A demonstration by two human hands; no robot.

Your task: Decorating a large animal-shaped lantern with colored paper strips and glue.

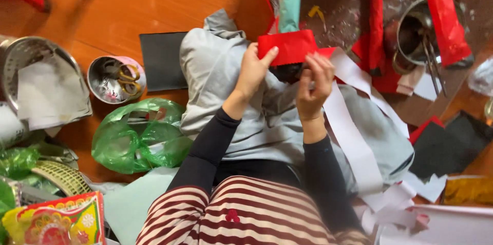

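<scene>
My left hand [252, 72] grips the lower left edge of a folded red paper piece [288, 45], thumb on its front. My right hand [314, 87] pinches the same piece from the right, along with a long white paper strip [349, 137] that trails down over my lap. Both hands hover above my grey-trousered knees [215, 70]. A dark object sits partly hidden between the hands, under the red paper.
To the left lie a green plastic bag [138, 134], a round tin holding scissors [115, 78] and a dark sheet [162, 60]. A metal pot [418, 34], red paper rolls [444, 14] and black sheets [452, 142] are at the right. White scraps [400, 206] pile near my right side.
</scene>
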